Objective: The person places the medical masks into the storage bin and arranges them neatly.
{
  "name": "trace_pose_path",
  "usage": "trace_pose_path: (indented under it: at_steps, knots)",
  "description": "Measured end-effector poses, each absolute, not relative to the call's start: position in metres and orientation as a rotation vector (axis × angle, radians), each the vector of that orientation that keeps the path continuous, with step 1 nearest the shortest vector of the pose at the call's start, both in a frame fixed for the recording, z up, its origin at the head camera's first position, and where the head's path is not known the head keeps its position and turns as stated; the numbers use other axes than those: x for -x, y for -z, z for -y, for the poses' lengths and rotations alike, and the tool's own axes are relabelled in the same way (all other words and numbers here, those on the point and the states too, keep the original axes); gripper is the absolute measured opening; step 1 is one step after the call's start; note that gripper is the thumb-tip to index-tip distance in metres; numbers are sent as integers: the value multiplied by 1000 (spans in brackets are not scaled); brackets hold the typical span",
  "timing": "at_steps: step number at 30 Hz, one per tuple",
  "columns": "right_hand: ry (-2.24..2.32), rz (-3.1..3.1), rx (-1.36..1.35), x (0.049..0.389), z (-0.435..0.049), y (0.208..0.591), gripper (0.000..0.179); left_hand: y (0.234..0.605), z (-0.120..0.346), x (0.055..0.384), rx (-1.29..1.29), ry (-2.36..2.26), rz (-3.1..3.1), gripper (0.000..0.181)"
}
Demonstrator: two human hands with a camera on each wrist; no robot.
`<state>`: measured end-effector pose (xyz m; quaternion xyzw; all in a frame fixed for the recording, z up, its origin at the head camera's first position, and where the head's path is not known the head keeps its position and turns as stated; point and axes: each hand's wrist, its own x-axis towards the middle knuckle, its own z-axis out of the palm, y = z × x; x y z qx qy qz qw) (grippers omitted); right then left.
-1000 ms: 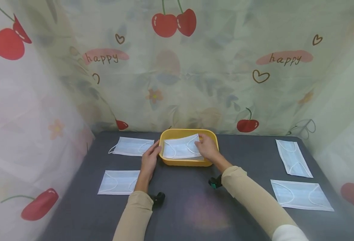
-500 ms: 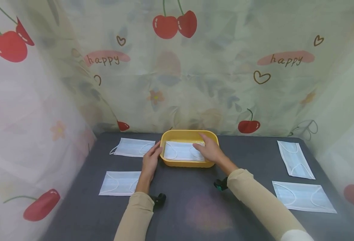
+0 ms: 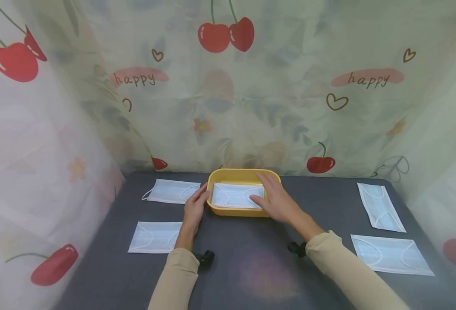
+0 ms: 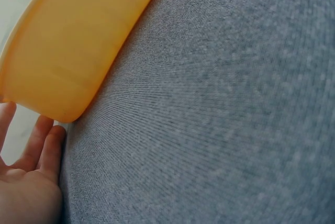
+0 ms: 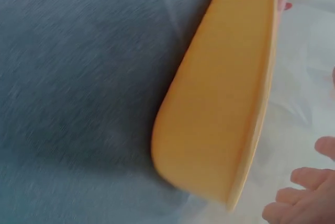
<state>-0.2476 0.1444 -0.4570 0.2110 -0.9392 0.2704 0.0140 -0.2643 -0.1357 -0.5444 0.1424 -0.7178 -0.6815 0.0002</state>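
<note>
A yellow plastic tub [image 3: 239, 212] stands at the back middle of the dark table, with a pale blue face mask [image 3: 233, 196] lying flat inside. My left hand [image 3: 194, 209] rests its extended fingers against the tub's left end; in the left wrist view, those fingers [image 4: 37, 143] meet the end wall. Over the tub's right end is my right hand [image 3: 280, 200], fingers spread and nothing gripped. In the head view its thumb overlaps the mask's right edge. The right wrist view shows its fingertips [image 5: 309, 179] apart from the tub's outer wall.
Two masks lie left of the tub, one at the back [image 3: 171, 190] and one nearer [image 3: 154, 237]. On the right are an angled mask [image 3: 381, 207] and a wider one [image 3: 392, 255]. A cherry-print curtain [image 3: 228, 107] hangs behind the table.
My right hand has let go of the mask, which now lies flat in the tub, and has drawn back slightly to the right with fingers spread. My left hand stays at the tub's left end.
</note>
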Motion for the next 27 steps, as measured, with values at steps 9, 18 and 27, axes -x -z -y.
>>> trace_pose_path:
  at_steps: [9, 18, 27]
  knots:
    - [-474, 2977, -667, 239, -156, 466, 89, 545, 136, 263, -418, 2142, 2240, 45]
    - [-339, 2983, -624, 239, -166, 475, 93, 545, 136, 264, -429, 2150, 2233, 45]
    - [-321, 3018, -552, 235, -179, 474, 96, 545, 136, 265, -454, 2148, 2247, 43]
